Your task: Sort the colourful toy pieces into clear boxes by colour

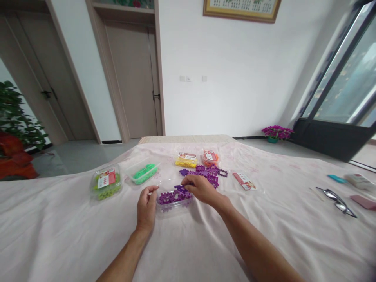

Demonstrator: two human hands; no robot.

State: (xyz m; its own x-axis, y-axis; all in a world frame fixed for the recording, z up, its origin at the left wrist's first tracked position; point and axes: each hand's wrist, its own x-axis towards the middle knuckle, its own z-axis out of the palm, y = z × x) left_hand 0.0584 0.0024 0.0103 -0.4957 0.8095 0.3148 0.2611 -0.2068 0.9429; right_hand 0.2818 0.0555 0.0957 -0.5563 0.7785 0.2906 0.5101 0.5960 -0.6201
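A clear plastic box (174,205) holding purple puzzle-like pieces (172,196) sits on the pink sheet in front of me. My left hand (146,208) rests at its left side, fingers curled with thumb and forefinger on the box rim. My right hand (200,188) reaches over the box's far right corner, fingers pinched on a purple piece. More loose purple pieces (209,172) lie spread just behind my right hand.
A box of light green pieces (106,183), an open box of green pieces (143,173), a yellow box (186,159) and an orange box (209,157) stand behind. A red label (244,181), glasses (336,200) and small items lie right.
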